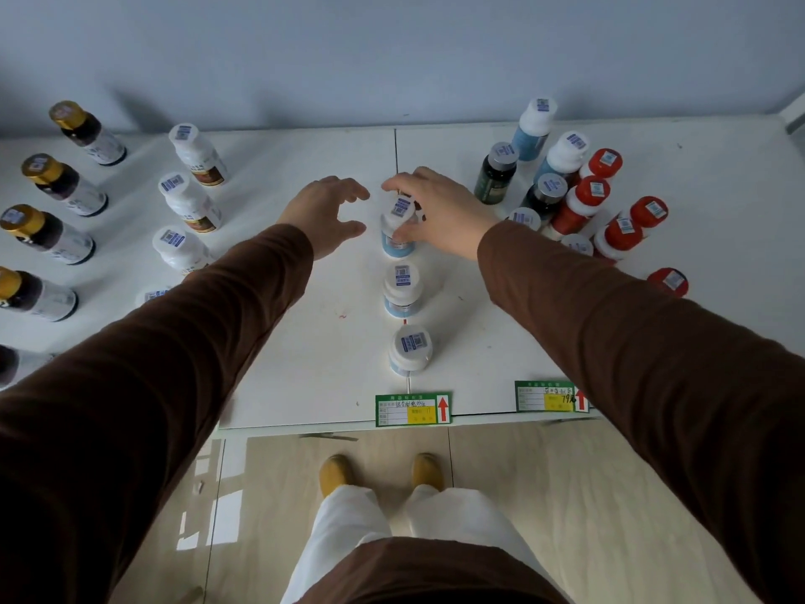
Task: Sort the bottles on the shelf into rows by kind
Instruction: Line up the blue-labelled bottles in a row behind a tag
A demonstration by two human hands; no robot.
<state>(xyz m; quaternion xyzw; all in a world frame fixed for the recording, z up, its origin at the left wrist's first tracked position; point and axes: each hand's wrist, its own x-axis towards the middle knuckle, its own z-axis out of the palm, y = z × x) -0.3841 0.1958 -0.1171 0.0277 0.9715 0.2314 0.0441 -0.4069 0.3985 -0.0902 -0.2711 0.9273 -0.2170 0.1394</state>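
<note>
Dim, soft daylight; wide-angle edge distortion

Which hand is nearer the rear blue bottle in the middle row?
Right. The right hand grips the rear blue bottle around its cap and body; the left hand hovers open just to its left, not touching.

Bare shelf [305, 342] lies open left of the blue-label row [403, 294] — right, mixed bottles [579, 198] crowd close.
</note>
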